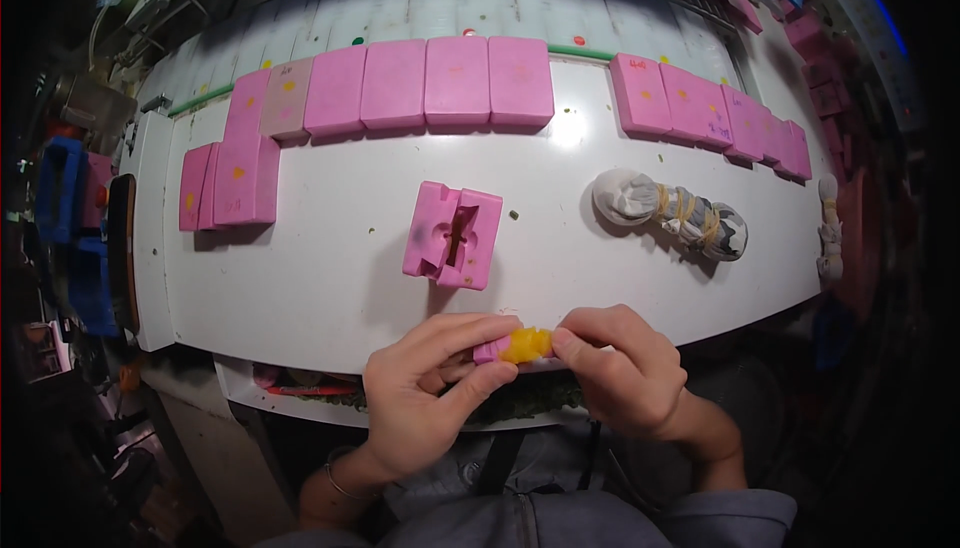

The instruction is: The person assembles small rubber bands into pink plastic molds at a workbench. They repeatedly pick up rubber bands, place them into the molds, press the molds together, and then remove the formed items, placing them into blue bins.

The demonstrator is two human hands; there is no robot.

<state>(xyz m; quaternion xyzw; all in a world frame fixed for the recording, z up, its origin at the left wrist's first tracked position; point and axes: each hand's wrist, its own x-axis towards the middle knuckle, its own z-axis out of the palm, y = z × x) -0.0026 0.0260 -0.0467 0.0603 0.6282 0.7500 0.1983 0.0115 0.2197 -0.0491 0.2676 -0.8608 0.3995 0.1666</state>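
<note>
A white table bears pink blocks, while the left hand and right hand pinch a yellow-and-pink piece.

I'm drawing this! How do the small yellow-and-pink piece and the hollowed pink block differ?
The small yellow-and-pink piece is between the left hand and right hand; the hollowed pink block sits on the white table. The piece looks smaller than the block. The piece shows bright yellow; the block is mostly pink. Both have some pink.
</note>
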